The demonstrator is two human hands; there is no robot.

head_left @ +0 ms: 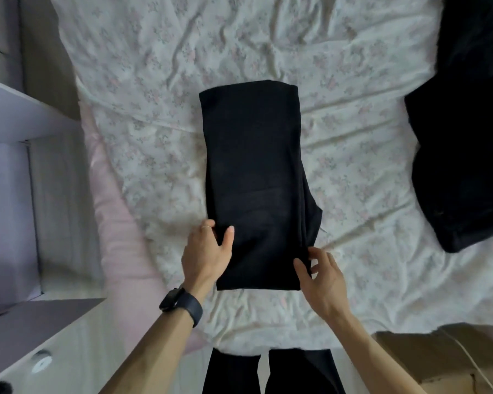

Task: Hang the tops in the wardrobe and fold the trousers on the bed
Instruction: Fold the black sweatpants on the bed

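**Folded trousers on bed, both hands at the near end**

- Trousers [256, 172]: black, folded into a long narrow stack. They lie flat in the middle of the bed [143, 81], with the long side running away from you. The far end is squared off and the near end sits between your hands.
- Left hand [207, 253]: at the stack's near left edge. Your thumb lies on top of the cloth and the other fingers curl round the edge, so you grip it. There is a ring [206, 227] on one finger and a dark watch [181, 304] on the wrist.
- Right hand [323, 275]: at the near right corner. Your thumb rests on the cloth with a fingertip at the edge beside it, pinching the layered edge. The remaining fingers are loosely spread.
- Garment [461, 137]: a second dark piece in a crumpled heap on the right of the bed, well apart from the trousers.
- Bed cover: a white sheet with a faint flower print, creased all over.
- Pillow [120, 237]: pink, lying along the bed's left edge.
- Shelves [17, 115]: pale, standing beside the bed on your left.
- Box [439, 362]: cardboard, at lower right, just beside the bed's near edge.
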